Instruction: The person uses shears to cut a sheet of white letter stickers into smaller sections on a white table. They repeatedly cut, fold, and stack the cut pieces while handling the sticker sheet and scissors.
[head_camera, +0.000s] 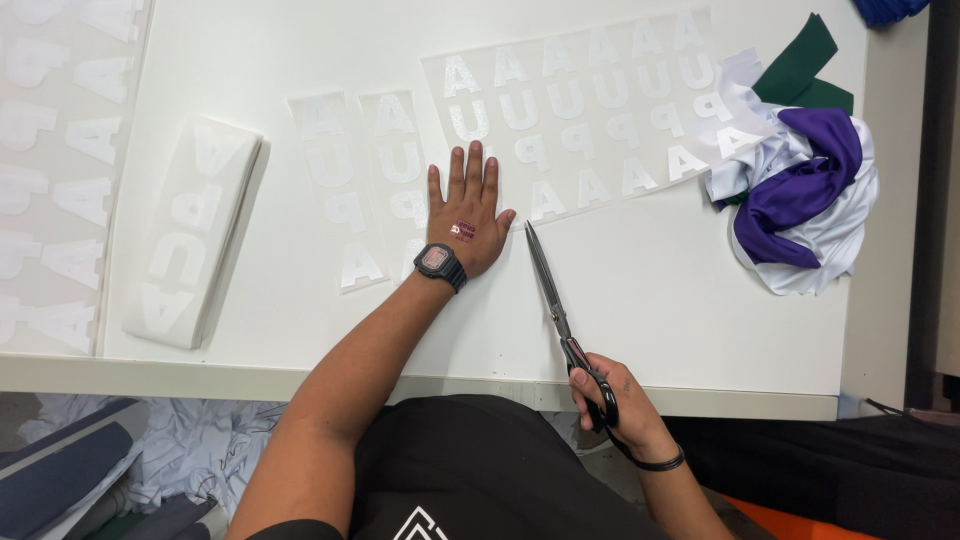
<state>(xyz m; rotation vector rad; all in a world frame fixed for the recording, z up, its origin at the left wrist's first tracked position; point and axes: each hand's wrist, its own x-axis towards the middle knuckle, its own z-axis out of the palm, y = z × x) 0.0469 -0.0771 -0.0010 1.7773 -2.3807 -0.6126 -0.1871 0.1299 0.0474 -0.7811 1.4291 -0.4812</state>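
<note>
My left hand (466, 212) lies flat with fingers spread, pressing the near left corner of a large clear sheet of white letter cut-outs (590, 115) on the white table (650, 290). A dark wristwatch (440, 264) is on that wrist. My right hand (610, 400) grips the handles of long black scissors (553, 290) at the table's front edge. The blades are together and point up toward the sheet's near edge, just right of my left thumb.
Two narrow cut strips of letters (335, 185) lie left of my hand, with a stack of strips (195, 230) further left and another letter sheet (55, 170) at the far left. A pile of purple, white and green fabric (800, 190) sits at the right edge.
</note>
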